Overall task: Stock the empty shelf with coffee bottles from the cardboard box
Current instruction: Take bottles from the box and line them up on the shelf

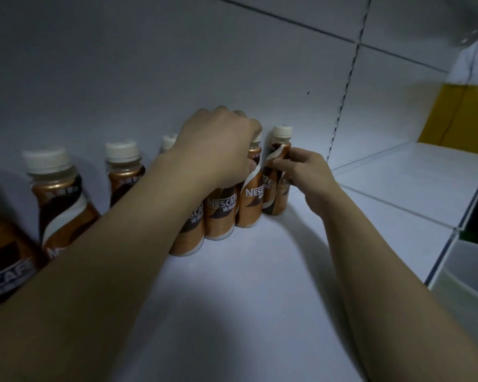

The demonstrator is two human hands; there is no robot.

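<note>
Two hands place bottles on the shelf [246, 285]: my left hand [218, 144] grips one bottle's top [255, 150], my right hand [305, 172] pinches the end bottle [278, 172]; next I seat and release both.

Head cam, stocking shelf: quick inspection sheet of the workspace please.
Surface: white shelf, front part bare, dimly lit.
Job's things: coffee bottles upright in a row along the back panel; cardboard box not in view.
Clutter: nothing seen.
Grippers: left hand over the tops of a cluster of bottles; right hand fingers on the rightmost bottle.
Cables: thin dark line over the yellow panel, possibly a cable.
Surroundings: slotted upright, neighbouring shelf holds no bottles.
</note>
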